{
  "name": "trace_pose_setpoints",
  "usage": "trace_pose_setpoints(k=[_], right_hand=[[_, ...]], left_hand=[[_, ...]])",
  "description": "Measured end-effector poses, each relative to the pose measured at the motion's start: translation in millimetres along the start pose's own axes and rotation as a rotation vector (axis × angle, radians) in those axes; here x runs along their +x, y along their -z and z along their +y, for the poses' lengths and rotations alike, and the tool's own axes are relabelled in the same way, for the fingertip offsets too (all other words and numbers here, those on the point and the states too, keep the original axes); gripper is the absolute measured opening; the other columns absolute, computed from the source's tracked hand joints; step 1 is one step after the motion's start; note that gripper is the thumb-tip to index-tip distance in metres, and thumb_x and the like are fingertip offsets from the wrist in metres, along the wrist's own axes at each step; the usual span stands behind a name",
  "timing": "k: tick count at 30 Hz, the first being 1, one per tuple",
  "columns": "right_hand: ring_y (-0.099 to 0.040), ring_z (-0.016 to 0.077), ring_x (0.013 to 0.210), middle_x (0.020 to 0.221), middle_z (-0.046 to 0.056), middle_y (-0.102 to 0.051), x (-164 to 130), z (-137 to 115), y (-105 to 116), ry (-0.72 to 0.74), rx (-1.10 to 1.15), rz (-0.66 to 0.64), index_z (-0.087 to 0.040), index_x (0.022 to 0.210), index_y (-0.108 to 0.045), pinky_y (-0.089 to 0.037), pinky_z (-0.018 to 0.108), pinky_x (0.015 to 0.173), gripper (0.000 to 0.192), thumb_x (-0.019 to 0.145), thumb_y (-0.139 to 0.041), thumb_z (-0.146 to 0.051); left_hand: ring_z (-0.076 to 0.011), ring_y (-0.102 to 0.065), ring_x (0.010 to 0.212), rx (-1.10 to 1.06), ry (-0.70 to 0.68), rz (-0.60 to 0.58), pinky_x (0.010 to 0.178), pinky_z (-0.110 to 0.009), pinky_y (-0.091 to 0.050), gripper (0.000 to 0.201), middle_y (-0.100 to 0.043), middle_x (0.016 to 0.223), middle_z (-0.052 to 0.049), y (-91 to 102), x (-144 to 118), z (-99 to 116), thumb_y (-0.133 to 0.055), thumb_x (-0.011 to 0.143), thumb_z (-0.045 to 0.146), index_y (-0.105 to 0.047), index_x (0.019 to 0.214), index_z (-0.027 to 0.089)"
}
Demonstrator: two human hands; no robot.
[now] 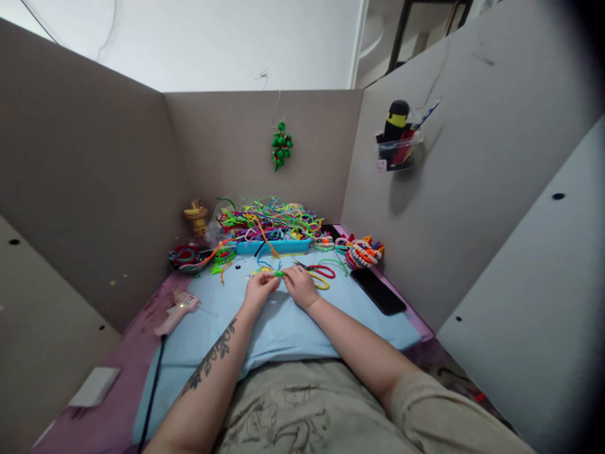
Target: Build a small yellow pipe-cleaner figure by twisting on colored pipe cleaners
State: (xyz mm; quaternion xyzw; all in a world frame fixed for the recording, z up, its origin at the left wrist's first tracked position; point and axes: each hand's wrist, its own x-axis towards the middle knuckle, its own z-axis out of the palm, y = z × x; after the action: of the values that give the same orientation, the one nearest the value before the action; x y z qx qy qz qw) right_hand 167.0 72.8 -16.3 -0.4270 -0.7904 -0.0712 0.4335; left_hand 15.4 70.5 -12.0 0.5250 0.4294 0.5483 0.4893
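Note:
My left hand and my right hand meet over the light blue cloth. Their fingertips pinch a small piece of green pipe cleaner between them, one hand at each end. Much of this piece is hidden by the fingers. Just right of my right hand lie scissors with red handles, partly covered by the fingers, and a yellow loop. Yellow and blue pipe cleaner bits lie just beyond my hands.
Behind my hands, a blue tray overflows with colourful pipe cleaners. A pink glue gun with a black cable lies left; a black phone lies right. Grey panels enclose three sides, with a green ornament and a clear holder hanging there.

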Motion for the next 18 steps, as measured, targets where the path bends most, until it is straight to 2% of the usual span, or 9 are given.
trace_pose_setpoints(k=[10,18], right_hand=[[-0.050,0.0191,0.084,0.084,0.006,-0.060,0.2,0.7,0.5,-0.015,-0.037,-0.006,-0.019,0.093,-0.062,-0.040,0.031,0.076,0.018,0.087,-0.046,-0.022],[-0.049,0.0201,0.083,0.083,0.006,-0.060,-0.2,-2.3,1.9,0.045,-0.092,-0.010,-0.020,0.091,-0.063,-0.039,0.031,0.075,0.017,0.086,-0.047,-0.021]], left_hand=[[-0.0114,-0.057,0.052,0.009,0.009,-0.006,0.051,-0.021,-0.044,0.030,-0.062,0.059,0.000,-1.0,-1.7,0.8,-0.074,0.058,0.034,-0.060,0.075,0.013],[-0.0097,-0.053,0.047,0.100,-0.002,0.041,0.046,-0.019,-0.038,0.029,-0.061,0.054,-0.001,-2.5,-3.8,6.7,-0.068,0.064,0.041,-0.061,0.068,0.013]])
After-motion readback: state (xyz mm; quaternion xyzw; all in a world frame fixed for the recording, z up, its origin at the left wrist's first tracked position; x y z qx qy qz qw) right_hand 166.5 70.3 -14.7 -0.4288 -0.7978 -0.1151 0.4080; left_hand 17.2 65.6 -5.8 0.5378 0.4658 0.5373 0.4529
